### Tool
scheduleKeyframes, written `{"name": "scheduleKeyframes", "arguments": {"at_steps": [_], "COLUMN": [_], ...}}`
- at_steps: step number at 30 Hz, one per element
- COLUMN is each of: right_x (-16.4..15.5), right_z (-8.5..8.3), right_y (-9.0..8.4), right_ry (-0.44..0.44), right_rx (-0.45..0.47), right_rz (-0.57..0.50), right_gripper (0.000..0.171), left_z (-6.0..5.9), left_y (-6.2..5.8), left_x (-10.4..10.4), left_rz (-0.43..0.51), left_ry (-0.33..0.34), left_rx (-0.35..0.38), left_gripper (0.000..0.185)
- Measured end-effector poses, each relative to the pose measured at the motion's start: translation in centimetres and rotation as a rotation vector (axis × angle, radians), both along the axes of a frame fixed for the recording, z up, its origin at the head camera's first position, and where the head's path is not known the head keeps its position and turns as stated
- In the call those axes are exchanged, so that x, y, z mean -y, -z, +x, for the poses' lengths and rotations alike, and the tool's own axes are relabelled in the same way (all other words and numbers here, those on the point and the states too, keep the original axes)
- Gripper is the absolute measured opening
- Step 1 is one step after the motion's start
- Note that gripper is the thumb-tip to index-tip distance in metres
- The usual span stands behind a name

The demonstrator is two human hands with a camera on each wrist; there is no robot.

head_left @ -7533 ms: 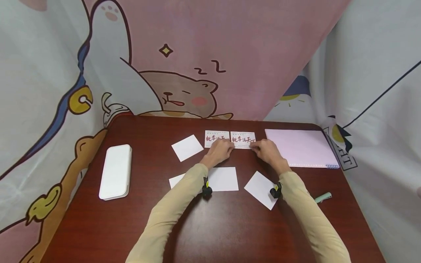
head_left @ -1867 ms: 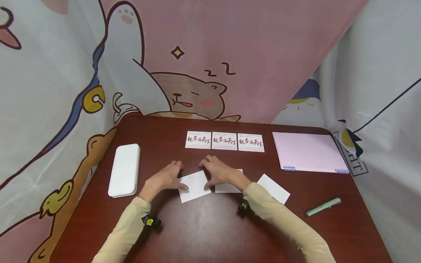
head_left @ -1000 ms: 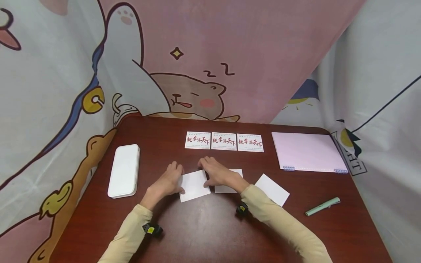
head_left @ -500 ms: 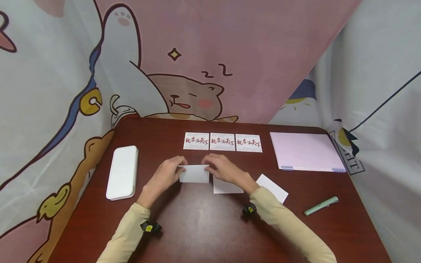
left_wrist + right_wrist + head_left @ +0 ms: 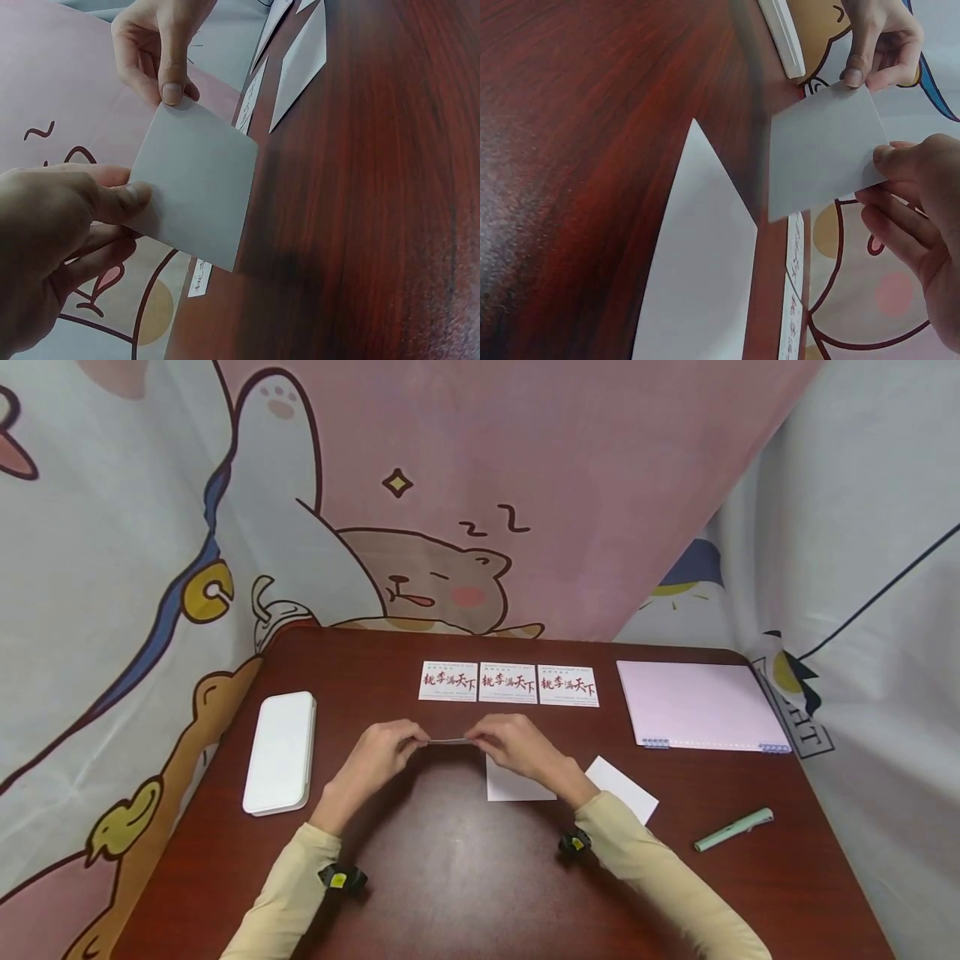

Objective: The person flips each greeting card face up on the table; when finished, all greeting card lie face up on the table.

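Between both hands a white card (image 5: pixel 196 184) stands on edge, seen edge-on as a thin line in the head view. My left hand (image 5: pixel 382 752) pinches it by one upper corner, thumb on the blank face. The opposite upper corner is pinched by my right hand (image 5: pixel 517 745). Its other face is hidden in both wrist views. Behind the hands lie three cards with red lettering in a row: the left one (image 5: pixel 447 682), the middle one (image 5: pixel 507 682) and the right one (image 5: pixel 567 685). Partly under the right hand's view lies a blank white card (image 5: pixel 517 783).
Another blank card (image 5: pixel 624 789) lies tilted beside the right forearm. A white case (image 5: pixel 279 753) is at the left. At the right are a pink notebook (image 5: pixel 701 706) and a pale green pen (image 5: pixel 733 829). Printed curtains surround the dark red table (image 5: pixel 450 893).
A third lettered card has joined the row. Both hands have taken the blank-faced card off the table, lifted it and tilted it from facing up to edge-on.
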State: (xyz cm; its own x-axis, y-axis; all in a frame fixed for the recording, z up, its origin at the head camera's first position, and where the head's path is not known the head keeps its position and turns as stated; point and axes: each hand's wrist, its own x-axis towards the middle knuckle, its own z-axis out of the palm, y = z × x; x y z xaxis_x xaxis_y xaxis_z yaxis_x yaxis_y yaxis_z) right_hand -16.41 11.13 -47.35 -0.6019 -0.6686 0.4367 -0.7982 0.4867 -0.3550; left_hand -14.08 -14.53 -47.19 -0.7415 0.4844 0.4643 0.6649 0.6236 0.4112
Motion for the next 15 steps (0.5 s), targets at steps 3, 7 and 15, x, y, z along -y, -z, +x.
{"name": "scheduleKeyframes", "arguments": {"at_steps": [3, 7, 15], "right_x": [0.0, 0.1, 0.5], "right_z": [0.2, 0.2, -0.1], "right_y": [0.3, 0.9, 2.7], "right_ry": [0.001, 0.001, 0.023], "right_rx": [-0.01, 0.016, 0.048], "right_rz": [0.006, 0.031, 0.062], "right_gripper": [0.011, 0.01, 0.01], "left_z": [0.0, 0.0, -0.6], "left_y": [0.3, 1.2, 3.5], "left_x": [-0.1, -0.3, 0.0], "left_rz": [-0.024, -0.058, -0.063], "left_ry": [-0.003, -0.024, -0.052], "left_rx": [0.012, 0.046, 0.153], "left_gripper": [0.014, 0.011, 0.018]}}
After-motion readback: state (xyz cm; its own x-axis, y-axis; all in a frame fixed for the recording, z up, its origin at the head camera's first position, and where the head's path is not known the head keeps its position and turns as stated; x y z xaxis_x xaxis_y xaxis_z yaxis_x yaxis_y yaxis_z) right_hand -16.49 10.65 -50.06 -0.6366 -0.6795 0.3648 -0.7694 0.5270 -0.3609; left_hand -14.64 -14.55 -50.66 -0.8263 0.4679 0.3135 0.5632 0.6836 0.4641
